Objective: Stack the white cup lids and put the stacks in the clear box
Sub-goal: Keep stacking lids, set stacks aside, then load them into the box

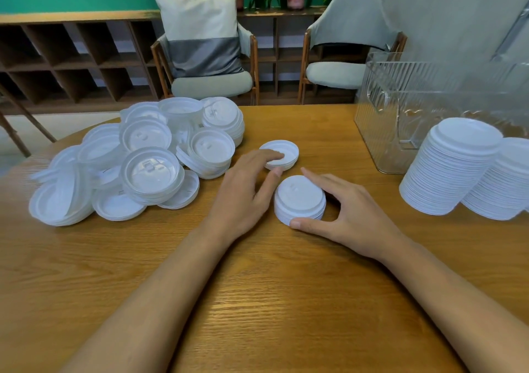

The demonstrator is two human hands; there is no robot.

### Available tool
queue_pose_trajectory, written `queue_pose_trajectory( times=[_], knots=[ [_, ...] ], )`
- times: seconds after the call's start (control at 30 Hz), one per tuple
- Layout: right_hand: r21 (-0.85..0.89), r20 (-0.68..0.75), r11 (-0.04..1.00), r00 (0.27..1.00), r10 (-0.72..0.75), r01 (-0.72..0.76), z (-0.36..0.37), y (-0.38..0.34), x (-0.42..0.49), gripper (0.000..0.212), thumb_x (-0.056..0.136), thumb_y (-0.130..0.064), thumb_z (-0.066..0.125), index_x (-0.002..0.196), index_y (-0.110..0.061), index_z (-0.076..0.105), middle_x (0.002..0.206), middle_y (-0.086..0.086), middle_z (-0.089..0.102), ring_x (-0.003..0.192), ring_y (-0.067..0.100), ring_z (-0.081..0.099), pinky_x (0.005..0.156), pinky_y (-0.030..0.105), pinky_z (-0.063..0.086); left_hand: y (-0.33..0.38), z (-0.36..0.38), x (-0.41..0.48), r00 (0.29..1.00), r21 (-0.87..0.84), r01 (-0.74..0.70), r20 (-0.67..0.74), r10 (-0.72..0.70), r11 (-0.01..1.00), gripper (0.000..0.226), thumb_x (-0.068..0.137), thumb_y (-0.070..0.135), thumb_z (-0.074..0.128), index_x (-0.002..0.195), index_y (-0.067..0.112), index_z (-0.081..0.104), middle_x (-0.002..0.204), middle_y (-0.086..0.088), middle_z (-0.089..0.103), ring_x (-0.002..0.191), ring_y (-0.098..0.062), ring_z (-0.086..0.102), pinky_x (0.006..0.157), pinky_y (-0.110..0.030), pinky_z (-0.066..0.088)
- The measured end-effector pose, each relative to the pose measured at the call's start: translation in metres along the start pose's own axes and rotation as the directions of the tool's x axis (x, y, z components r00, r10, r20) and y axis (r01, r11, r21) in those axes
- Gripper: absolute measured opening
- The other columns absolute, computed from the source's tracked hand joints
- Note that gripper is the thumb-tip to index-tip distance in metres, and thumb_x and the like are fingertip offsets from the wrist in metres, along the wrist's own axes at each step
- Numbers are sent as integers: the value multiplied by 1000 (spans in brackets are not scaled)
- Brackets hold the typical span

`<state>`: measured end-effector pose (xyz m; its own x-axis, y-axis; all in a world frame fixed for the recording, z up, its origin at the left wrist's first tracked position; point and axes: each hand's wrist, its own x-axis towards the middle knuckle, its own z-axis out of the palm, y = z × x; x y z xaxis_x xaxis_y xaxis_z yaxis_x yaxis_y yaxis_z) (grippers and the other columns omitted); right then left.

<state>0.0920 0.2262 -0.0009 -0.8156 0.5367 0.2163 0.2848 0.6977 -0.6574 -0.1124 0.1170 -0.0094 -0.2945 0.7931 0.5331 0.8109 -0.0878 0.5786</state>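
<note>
Short ridged white lid stack (299,198)

White lids (137,160), ribbed clear box (429,109), wood-grain table (257,301).

We found no text, label, brand, number or sign that we could read. The white cup lids (151,172) in the loose pile carried raised moulded marks near their middles. The top lid of the short stack of lids (299,198) bore a small raised mark too. All of these were too small and too blurred for us to make out as letters or numbers.
</note>
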Motion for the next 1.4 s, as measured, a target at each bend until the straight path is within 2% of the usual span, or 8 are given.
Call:
queue_pose_trajectory(
  times=[0.13,0.3,0.47,0.7,0.93,1.07,1.23,1.4],
  knots=[
    [0,-9,1000,1000,9,-9,0,-1,0,99,73,-63,83,158,-32,42,142,-28,51,125,-26,37,99,-4,26,-14,9,3,997,165,3,80,-16,986,44,101,4,59,142,17,61,135,-3,69,126,-18,62,105,-35,49],
    [-13,-5,1000,1000,15,-15,0,-1,0,99,73,-64,83,157,-33,43,144,-25,52,130,-16,42,99,-3,27,-17,3,4,1000,203,15,20,-20,979,27,97,12,71,124,15,72,107,2,71,97,-14,68,83,-42,57],
    [-8,-5,1000,1000,15,-15,-1,-2,0,99,72,-65,83,157,-33,44,143,-27,51,128,-20,40,97,-6,25,-12,3,2,998,208,51,33,-59,977,25,95,28,76,118,19,75,109,6,66,96,-13,66,78,-39,56],
    [-9,-9,1000,1000,8,-8,0,-1,1,97,73,-63,84,156,-32,46,143,-25,53,131,-18,40,100,-4,27,-7,-1,3,999,245,47,-6,-47,968,8,96,24,75,100,21,69,94,10,68,91,-12,58,73,-34,50],
    [-11,-9,1000,1000,4,-4,0,-1,0,97,73,-63,84,156,-32,46,143,-25,53,129,-20,40,100,-4,27,-7,-5,3,1000,200,1,-5,0,980,29,88,5,79,114,16,74,90,7,67,89,-12,58,78,-29,48],
    [-23,-16,1000,1000,3,-3,0,-1,0,96,73,-62,84,156,-31,46,141,-24,54,125,-24,39,98,-5,26,-4,-7,3,999,153,34,-39,-28,988,26,85,13,85,108,17,73,87,8,63,83,-11,58,75,-33,51],
    [-27,-59,999,998,24,-26,1,1,1,94,73,-61,85,155,-30,48,135,-23,57,127,-12,46,99,0,30,-1,-8,3,984,125,23,-179,0,992,19,90,15,80,107,14,72,93,3,65,83,-15,60,76,-41,55],
    [-22,-84,999,995,48,-50,0,2,2,95,74,-62,84,155,-28,48,136,-24,53,128,-7,47,106,13,36,21,-18,1,933,-215,185,-267,-240,959,35,95,14,76,129,22,70,102,10,70,90,-3,67,78,-13,53]
  ],
)
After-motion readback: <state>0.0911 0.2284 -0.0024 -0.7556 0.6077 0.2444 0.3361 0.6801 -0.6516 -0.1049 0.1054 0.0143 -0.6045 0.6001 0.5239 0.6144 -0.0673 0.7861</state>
